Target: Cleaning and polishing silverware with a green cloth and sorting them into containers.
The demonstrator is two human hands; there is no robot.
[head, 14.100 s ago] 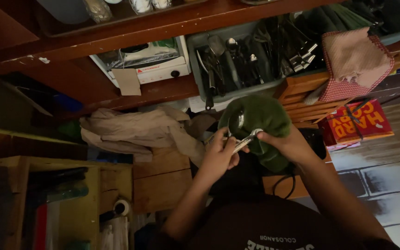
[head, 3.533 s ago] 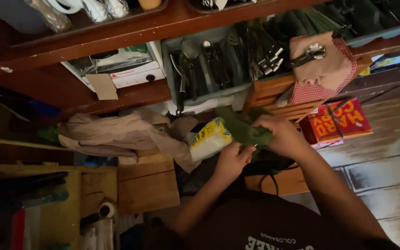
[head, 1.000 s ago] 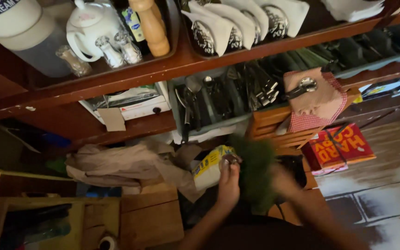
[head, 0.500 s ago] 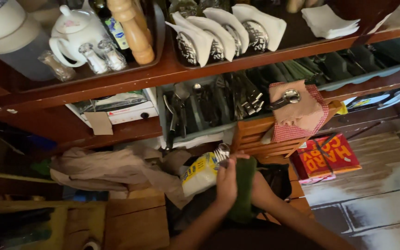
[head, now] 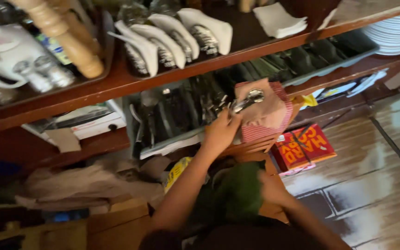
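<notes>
Your left hand [head: 221, 134] is stretched up and forward, fingers closed around the handle of a shiny metal spoon [head: 247, 100] whose round bowl points away from you, just over the red-and-white checked cloth [head: 267, 115] that lines a wooden crate [head: 248, 147]. Holding it by the handle end keeps the bowl free and lets you reach past the crate's rim. Your right hand [head: 269, 187] stays low near your body, wrapped in a dark green cloth [head: 237, 194] that it grips loosely bunched; how tightly the fingers are curled you cannot tell, since the fabric hides them. Behind the spoon sits a grey plastic cutlery tray [head: 172, 141] with dark utensils sorted into its slots, tucked under a reddish wooden shelf [head: 112, 83]. That shelf carries folded white napkin rolls [head: 167, 39], a white teapot [head: 3, 46] and a tall wooden pepper mill [head: 61, 37]. A stack of white plates [head: 394, 32] rests at the far right, and a red printed box [head: 304, 148] lies just beside the crate.
</notes>
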